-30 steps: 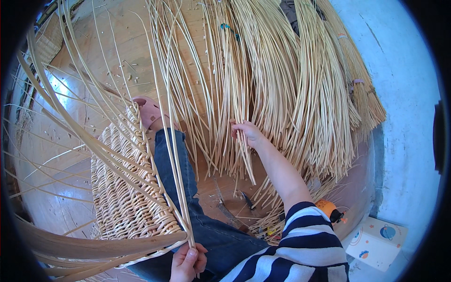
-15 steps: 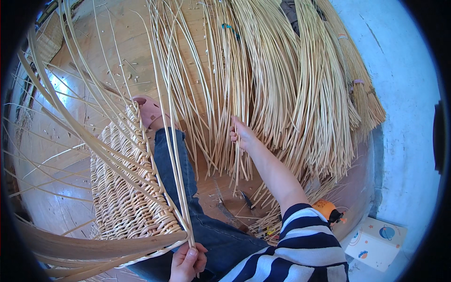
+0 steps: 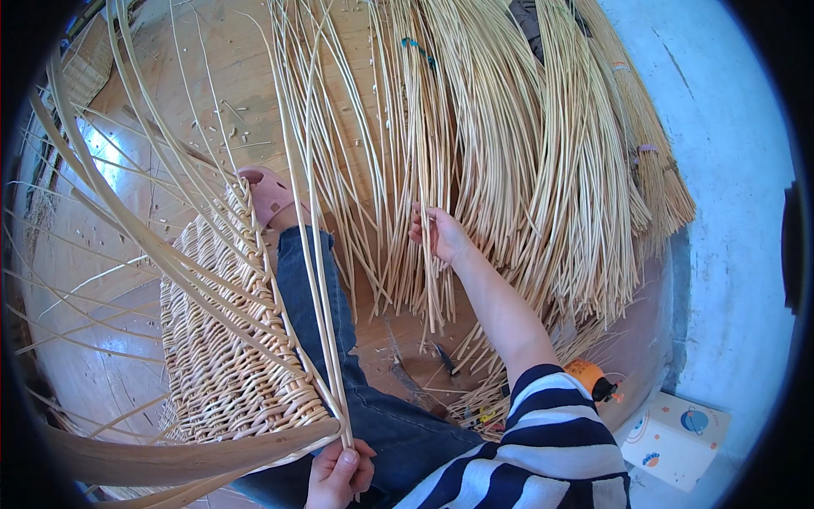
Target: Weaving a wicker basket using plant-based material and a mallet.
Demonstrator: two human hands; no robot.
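Observation:
At the lower middle, my left hand (image 3: 339, 473) is closed, thumb and fingers pinching the ends of several pale willow rods (image 3: 325, 339) at the corner of a woven wicker piece (image 3: 242, 339). The rods rise from that hand past my knee. My right hand (image 3: 439, 233) reaches forward, its fingers curled round a few thin willow rods (image 3: 431, 297) at the near end of a loose bundle. Part of its grip is hidden behind the fingers. A broad, flat wooden strip (image 3: 195, 454) runs along the wicker's near edge, beside my left hand.
Large bundles of willow rods (image 3: 500, 153) cover the floor ahead and right, against a pale wall (image 3: 729, 170). Long bent rods (image 3: 127, 212) stick up from the wicker at left. A dark-handled tool (image 3: 443, 356), an orange object (image 3: 587, 373) and a white box (image 3: 678, 441) lie at right.
My right hand has turned slightly and its fingers have shifted on the rods, whose near ends moved a little. The left hand keeps its place.

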